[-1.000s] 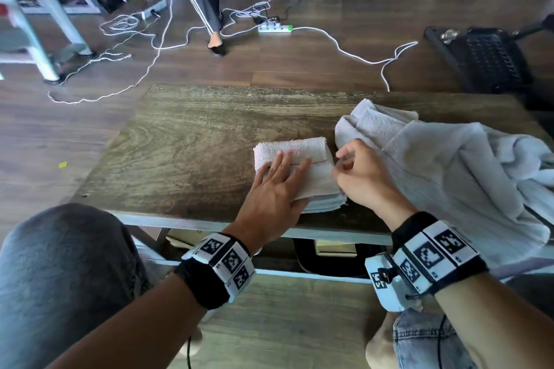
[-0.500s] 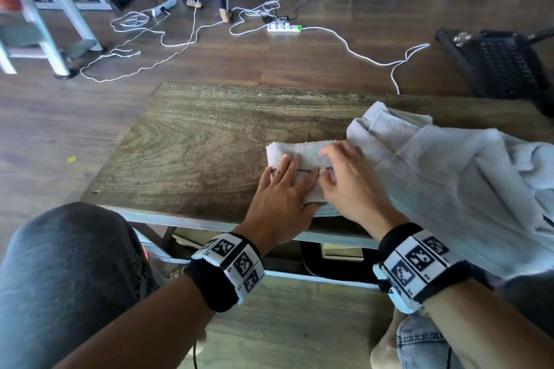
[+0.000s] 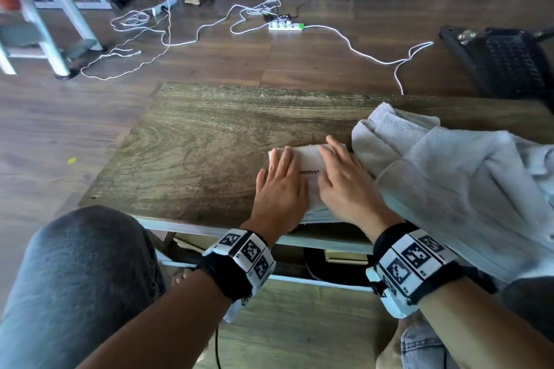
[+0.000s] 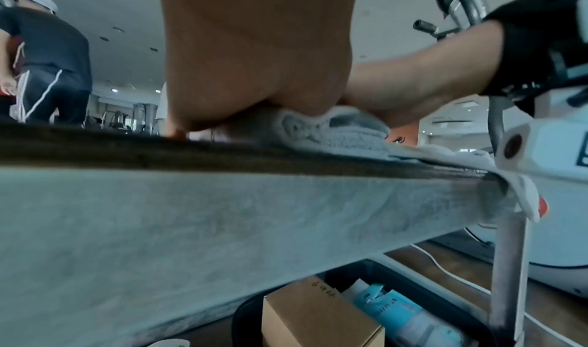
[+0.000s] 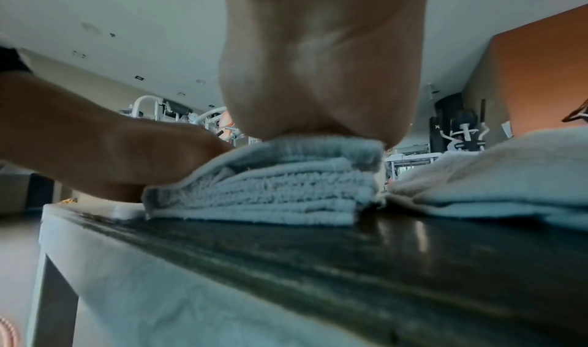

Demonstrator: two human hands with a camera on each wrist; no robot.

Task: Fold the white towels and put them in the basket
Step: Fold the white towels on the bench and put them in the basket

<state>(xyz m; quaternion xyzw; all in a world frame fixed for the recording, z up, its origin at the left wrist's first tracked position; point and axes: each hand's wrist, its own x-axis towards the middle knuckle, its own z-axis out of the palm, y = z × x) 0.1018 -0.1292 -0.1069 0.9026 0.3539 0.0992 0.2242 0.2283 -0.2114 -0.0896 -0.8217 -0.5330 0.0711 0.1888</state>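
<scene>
Head view: the folded white towel (image 3: 308, 168) is pressed flat on the table (image 3: 195, 141) under both outspread hands, left hand (image 3: 280, 189) and right hand (image 3: 344, 186); even palm pressure should set the creases before lifting.

Soft daylight is filling the room, no hard shadows. Glare is streaking the floor (image 3: 389, 3) and glinting off the table (image 5: 413, 232) top. Head view is bowing at edges, corners blurring. Wrist views are looking bluish, soft, near skin out of focus.
</scene>
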